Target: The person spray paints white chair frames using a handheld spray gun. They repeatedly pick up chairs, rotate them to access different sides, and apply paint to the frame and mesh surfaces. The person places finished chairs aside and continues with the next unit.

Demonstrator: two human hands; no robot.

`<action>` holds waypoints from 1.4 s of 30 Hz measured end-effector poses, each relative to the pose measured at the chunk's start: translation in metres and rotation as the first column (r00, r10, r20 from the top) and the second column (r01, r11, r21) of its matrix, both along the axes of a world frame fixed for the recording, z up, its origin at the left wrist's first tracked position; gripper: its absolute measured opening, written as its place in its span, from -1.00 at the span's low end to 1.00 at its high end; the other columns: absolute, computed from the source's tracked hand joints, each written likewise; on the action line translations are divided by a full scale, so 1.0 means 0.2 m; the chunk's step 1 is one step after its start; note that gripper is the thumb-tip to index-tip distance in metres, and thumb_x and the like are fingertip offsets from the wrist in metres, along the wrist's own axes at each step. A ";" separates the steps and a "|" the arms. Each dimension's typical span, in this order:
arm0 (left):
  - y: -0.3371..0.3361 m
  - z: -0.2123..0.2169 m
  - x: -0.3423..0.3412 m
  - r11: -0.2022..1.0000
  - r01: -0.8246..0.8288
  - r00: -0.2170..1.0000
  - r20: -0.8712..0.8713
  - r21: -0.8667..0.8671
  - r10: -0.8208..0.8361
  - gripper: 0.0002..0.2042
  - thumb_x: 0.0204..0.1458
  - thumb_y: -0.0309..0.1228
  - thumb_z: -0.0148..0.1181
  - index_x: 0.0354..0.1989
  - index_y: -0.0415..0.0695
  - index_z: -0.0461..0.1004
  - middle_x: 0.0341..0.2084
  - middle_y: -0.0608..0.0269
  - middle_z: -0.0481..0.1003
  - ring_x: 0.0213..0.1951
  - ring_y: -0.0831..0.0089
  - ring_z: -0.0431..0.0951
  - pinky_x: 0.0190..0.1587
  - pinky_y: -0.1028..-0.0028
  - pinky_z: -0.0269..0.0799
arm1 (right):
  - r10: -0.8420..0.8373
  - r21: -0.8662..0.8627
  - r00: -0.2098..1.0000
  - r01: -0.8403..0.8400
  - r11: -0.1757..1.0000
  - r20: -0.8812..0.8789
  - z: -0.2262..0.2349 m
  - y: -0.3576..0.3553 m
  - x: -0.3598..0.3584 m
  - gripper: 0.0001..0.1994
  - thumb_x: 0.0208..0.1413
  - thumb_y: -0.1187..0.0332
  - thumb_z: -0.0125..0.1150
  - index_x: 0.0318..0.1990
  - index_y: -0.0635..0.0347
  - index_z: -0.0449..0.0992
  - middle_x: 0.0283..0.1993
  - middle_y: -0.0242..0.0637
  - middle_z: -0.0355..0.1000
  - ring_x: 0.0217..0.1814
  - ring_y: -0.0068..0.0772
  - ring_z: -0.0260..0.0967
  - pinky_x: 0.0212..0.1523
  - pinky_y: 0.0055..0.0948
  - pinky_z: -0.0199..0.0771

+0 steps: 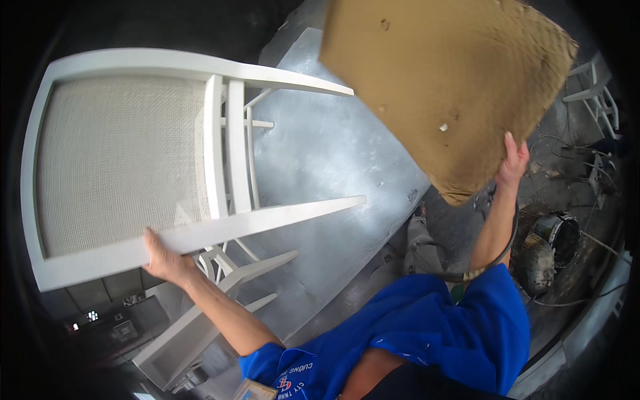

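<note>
My left hand (165,259) grips the side rail of a white chair frame (220,153), which is lifted and tilted on its side; its woven cane back panel (120,160) faces me at the left. Off to the right, my right hand (512,163) holds up a brown cardboard-coloured seat board (447,87) by its lower edge, high above the floor. My blue sleeves come in from the bottom.
A grey metal-topped table (327,160) lies under the chair. Another white chair (597,93) stands at the far right. A round metal drum (553,240), hoses and cables litter the dark floor at the right.
</note>
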State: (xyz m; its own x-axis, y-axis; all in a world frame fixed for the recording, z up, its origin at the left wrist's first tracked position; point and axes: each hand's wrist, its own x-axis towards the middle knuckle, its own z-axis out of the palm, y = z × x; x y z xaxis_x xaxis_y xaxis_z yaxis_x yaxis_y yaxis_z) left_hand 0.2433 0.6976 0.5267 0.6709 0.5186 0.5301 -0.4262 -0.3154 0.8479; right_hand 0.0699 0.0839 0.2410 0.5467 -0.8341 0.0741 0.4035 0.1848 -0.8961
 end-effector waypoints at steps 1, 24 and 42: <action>0.00 -0.01 0.00 0.996 0.087 0.995 0.049 -0.009 -0.087 -0.60 0.17 -0.56 0.35 0.15 -0.38 0.43 0.00 0.00 0.56 -0.04 0.29 0.59 0.05 0.22 0.63 | -0.013 -0.057 0.999 0.016 0.998 0.051 0.13 0.04 -0.11 -0.67 0.36 0.51 0.18 0.24 0.35 0.49 0.19 -0.24 0.55 0.17 -0.45 0.51 0.22 -0.40 0.49; -0.88 -0.47 -0.67 0.735 0.569 0.808 -0.085 0.368 -0.583 -0.54 -0.02 -0.14 0.56 -0.10 -0.14 0.51 -0.24 0.07 0.62 -0.26 0.10 0.69 -0.24 0.23 0.61 | -0.358 -0.567 0.918 0.390 0.725 0.173 1.54 0.23 -1.79 -0.64 0.33 0.49 0.26 0.22 0.45 0.50 0.25 -0.07 0.51 0.14 -0.29 0.46 0.23 -0.28 0.47; -0.18 -1.53 -1.21 0.917 0.361 0.545 -0.760 -0.169 -0.354 -0.02 0.07 -0.25 0.45 0.58 -0.16 -0.09 0.48 -0.21 0.14 0.49 -0.04 0.17 0.52 0.19 0.10 | 0.265 -0.569 0.641 0.328 0.754 0.721 2.12 0.54 -1.52 -0.42 0.23 0.15 0.29 0.40 -0.02 0.36 0.42 -0.10 0.37 0.44 -0.06 0.31 0.36 0.09 0.40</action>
